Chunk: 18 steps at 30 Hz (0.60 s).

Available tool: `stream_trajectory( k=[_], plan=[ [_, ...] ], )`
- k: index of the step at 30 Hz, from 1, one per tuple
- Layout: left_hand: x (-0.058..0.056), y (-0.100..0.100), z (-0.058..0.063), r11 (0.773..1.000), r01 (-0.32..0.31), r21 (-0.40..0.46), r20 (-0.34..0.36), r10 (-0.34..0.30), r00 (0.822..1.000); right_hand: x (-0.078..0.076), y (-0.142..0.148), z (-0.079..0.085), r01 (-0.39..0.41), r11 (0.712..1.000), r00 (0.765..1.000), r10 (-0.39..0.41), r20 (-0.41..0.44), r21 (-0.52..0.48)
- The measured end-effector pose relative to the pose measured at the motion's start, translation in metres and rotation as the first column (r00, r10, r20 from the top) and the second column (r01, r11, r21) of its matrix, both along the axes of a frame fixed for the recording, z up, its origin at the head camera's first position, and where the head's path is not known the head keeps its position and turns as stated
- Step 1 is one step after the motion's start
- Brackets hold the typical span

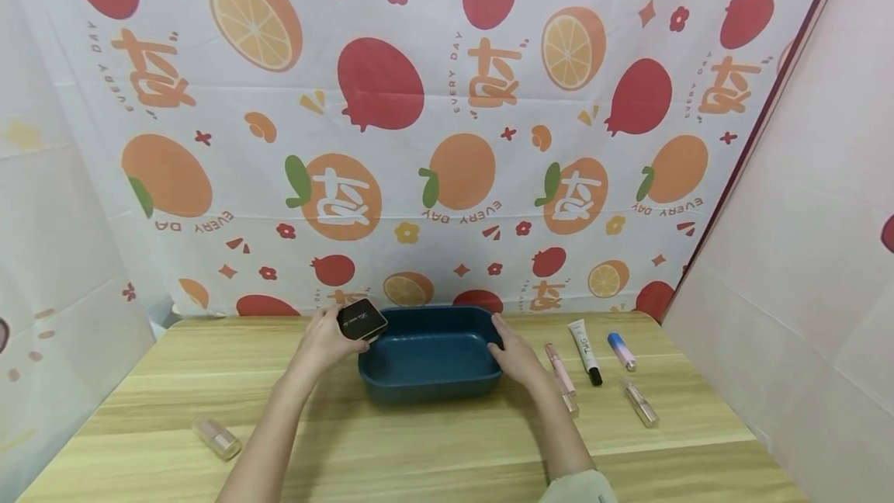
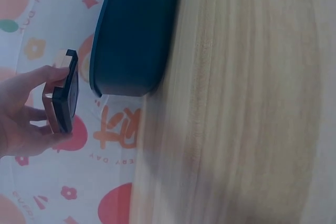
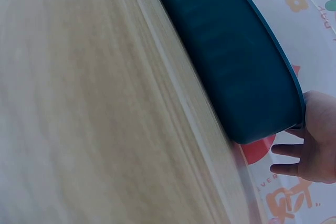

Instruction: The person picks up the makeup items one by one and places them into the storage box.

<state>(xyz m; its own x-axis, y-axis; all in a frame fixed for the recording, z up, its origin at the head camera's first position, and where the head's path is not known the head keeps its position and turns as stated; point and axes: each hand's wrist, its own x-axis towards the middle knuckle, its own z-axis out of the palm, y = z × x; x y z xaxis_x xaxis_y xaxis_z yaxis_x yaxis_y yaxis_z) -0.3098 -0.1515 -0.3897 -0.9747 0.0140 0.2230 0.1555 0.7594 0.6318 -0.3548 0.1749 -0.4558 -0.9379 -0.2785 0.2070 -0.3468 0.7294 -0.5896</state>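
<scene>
My left hand (image 1: 325,344) holds a square black compact (image 1: 362,320) with pale lettering on its lid. It is held at the left rim of a dark teal plastic bin (image 1: 429,392), overlapping the corner in the head view. In the left wrist view the compact (image 2: 65,95) shows edge-on, thumb on one side and fingers on the other, beside the bin (image 2: 131,40). At the bin's right end, my right hand (image 1: 518,354) grips the rim, thumb over the edge. The right wrist view shows this hand (image 3: 320,140) with some fingers stretched out beyond the bin's wall (image 3: 252,93).
Right of the bin lie a pink slim tube (image 1: 560,369), a white squeeze tube (image 1: 585,352) with a black cap, a blue-and-pink stick (image 1: 621,352) and a clear slim tube (image 1: 641,404). A small beige bottle (image 1: 217,438) lies front left. A fruit-print curtain (image 1: 433,138) hangs behind the table.
</scene>
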Motion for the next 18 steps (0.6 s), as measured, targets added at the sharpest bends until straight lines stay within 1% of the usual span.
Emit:
stream_trajectory(
  k=[9, 18],
  plan=[
    [-0.005, 0.007, -0.001, 1.000, 0.010, 0.003, 0.006, -0.010, 1.000, -0.004, 0.001, 0.000, 0.001, 1.000, 1.000, -0.001, 0.002, 0.008],
    [-0.004, 0.018, -0.001, 1.000, 0.019, -0.010, 0.000, -0.019, 1.000, -0.004, 0.001, -0.003, 0.009, 1.000, 1.000, -0.009, 0.014, 0.007]
  ],
)
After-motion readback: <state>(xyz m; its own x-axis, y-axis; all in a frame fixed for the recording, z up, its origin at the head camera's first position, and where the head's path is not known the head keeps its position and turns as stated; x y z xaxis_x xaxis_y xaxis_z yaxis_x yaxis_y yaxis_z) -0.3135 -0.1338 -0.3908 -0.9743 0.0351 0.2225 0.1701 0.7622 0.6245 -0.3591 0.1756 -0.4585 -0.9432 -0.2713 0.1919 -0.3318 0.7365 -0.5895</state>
